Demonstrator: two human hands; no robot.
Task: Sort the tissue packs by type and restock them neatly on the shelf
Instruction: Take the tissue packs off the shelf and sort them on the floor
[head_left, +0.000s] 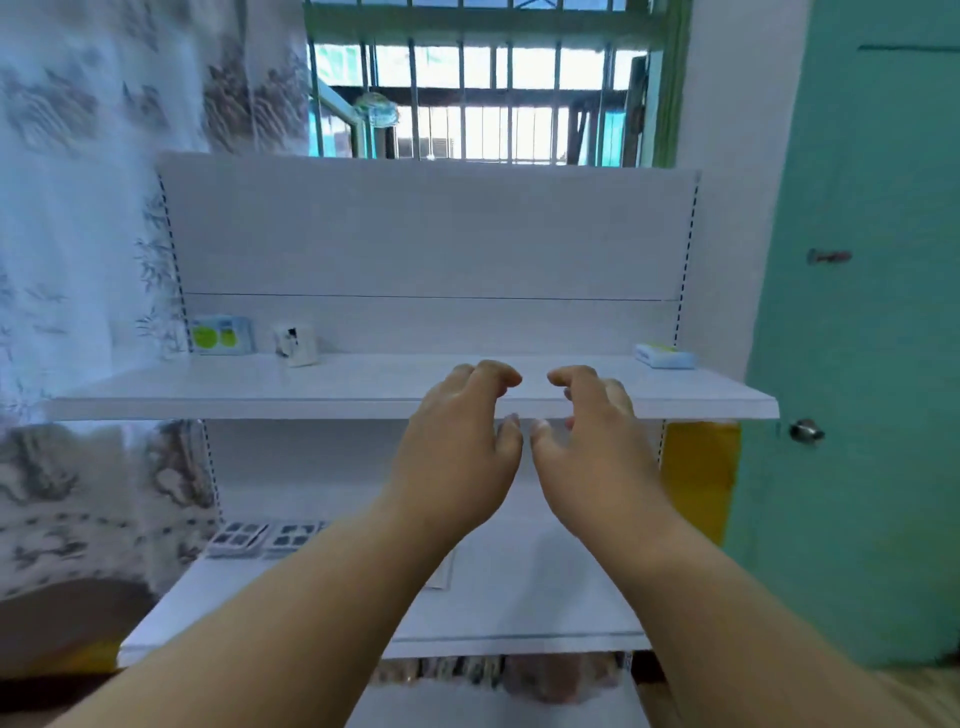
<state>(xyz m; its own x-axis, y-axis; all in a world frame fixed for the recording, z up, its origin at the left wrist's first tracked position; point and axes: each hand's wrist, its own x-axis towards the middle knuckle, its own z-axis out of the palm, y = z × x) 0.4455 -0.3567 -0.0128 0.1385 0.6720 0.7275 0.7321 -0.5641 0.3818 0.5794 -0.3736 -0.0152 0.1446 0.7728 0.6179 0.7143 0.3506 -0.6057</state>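
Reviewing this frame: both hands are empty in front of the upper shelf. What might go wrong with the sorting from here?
1. The blue-and-green pack stands far left while a similar-looking flat pack lies far right; one type may stay split.
2. The white pack stands tilted and could topple if bumped.
3. The left hand and right hand hover close together and may collide when reaching.

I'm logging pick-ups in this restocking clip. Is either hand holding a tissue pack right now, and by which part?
Nothing is held. The left hand and right hand hang loosely curled and empty before the upper shelf.
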